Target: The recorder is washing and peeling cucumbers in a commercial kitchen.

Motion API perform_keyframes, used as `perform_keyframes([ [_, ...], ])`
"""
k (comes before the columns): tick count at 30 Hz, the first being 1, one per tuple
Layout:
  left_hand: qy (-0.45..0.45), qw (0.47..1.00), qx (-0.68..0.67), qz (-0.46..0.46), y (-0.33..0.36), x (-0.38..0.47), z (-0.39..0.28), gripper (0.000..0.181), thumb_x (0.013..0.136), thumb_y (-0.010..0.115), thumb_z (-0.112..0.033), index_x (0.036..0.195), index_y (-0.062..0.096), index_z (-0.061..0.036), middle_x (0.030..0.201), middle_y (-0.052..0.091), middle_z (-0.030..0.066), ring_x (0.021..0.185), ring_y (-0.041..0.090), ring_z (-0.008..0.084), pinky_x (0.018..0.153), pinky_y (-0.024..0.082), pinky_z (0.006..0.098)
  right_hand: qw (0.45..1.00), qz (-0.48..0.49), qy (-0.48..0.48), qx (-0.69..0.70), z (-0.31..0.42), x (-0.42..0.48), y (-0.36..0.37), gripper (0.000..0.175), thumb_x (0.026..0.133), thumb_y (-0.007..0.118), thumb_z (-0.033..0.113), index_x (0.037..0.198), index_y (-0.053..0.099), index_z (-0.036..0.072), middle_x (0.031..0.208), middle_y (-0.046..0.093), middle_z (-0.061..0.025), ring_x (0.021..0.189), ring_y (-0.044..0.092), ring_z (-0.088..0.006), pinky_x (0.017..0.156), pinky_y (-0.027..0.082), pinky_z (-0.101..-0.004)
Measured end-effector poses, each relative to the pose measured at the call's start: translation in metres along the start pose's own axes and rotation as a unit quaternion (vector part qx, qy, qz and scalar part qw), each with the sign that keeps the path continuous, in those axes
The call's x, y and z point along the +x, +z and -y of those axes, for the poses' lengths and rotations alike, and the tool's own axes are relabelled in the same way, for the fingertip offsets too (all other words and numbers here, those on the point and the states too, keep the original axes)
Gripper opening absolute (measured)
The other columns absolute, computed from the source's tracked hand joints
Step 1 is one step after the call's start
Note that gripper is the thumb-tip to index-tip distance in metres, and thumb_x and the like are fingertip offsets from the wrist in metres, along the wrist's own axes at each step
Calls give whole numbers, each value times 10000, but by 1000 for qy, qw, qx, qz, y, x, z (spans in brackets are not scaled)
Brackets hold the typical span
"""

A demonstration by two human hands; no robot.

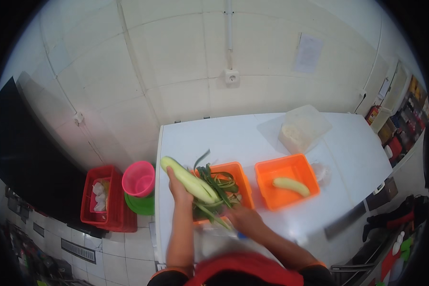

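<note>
My left hand (180, 188) grips a large, mostly peeled cucumber (191, 183), thumb along its upper end. The vegetable is tilted, its lower end over an orange plastic tub (248, 191), and a few green strips of skin remain on it. Long dark green peelings (220, 180) fill the tub and some hang over its near rim. Close to the cucumber's lower end, my right hand (246, 218) is blurred with its fingers curled; whatever is in it cannot be made out. In a second orange tub (264, 178) to the right lies a peeled, pale cucumber (291, 186).
A translucent plastic container (304, 125) with pale contents and a clear plastic bag (321, 172) sit on the white table (228, 137). Left of the table stand a pink bucket (138, 178), a green tub (141, 205) and red crates (123, 214). The tiled wall rises behind.
</note>
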State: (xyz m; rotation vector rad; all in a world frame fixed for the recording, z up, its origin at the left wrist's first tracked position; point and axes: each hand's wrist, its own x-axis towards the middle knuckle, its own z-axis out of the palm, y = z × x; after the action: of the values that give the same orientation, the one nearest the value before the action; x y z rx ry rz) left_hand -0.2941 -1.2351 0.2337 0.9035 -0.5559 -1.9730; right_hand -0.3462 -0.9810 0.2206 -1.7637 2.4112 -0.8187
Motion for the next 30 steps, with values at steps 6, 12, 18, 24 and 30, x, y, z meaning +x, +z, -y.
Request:
perform_keyframes([
  [6, -59, 992, -8, 114, -4, 8, -6, 623, 1012, 515, -613, 1253, 554, -39, 1050, 642, 139, 892, 658, 254, 782, 583, 413, 955, -12, 151, 255, -24, 15, -23, 208, 1027, 572, 235, 1015, 615, 32, 846, 675, -97, 762, 685, -255, 689, 535, -396],
  [12, -11, 989, 103, 107, 14, -13, 9, 669, 977, 500, -697, 1174, 584, -63, 976, 649, 115, 824, 661, 240, 754, 584, 405, 948, -108, 114, 275, 23, 88, -48, 475, 932, 747, 366, 1205, 607, 3, 969, 665, -130, 906, 649, -225, 805, 522, -383],
  [18, -57, 989, 45, 128, 2, 1, -18, 764, 950, 479, -756, 1093, 608, -16, 880, 645, 117, 750, 649, 248, 696, 589, 375, 946, -69, 92, 304, -41, 84, 30, 528, 890, 793, 296, 1264, 566, 1, 1116, 673, -208, 1044, 674, -323, 835, 523, -411],
  [24, -144, 962, 5, 233, -14, -1, -35, 767, 929, 448, -798, 986, 617, -52, 784, 634, 111, 708, 653, 241, 639, 571, 357, 987, -106, 118, 37, -61, 86, 43, 407, 962, 687, 199, 1298, 561, 7, 966, 654, -191, 892, 655, -371, 761, 518, -442],
  [30, -109, 950, 109, 271, -8, -21, -25, 683, 1002, 429, -694, 1071, 635, -47, 843, 664, 105, 746, 668, 207, 657, 568, 341, 977, -140, -29, 157, 36, 134, -91, 351, 1019, 572, 147, 1358, 628, 70, 985, 674, -184, 846, 630, -365, 800, 519, -442],
])
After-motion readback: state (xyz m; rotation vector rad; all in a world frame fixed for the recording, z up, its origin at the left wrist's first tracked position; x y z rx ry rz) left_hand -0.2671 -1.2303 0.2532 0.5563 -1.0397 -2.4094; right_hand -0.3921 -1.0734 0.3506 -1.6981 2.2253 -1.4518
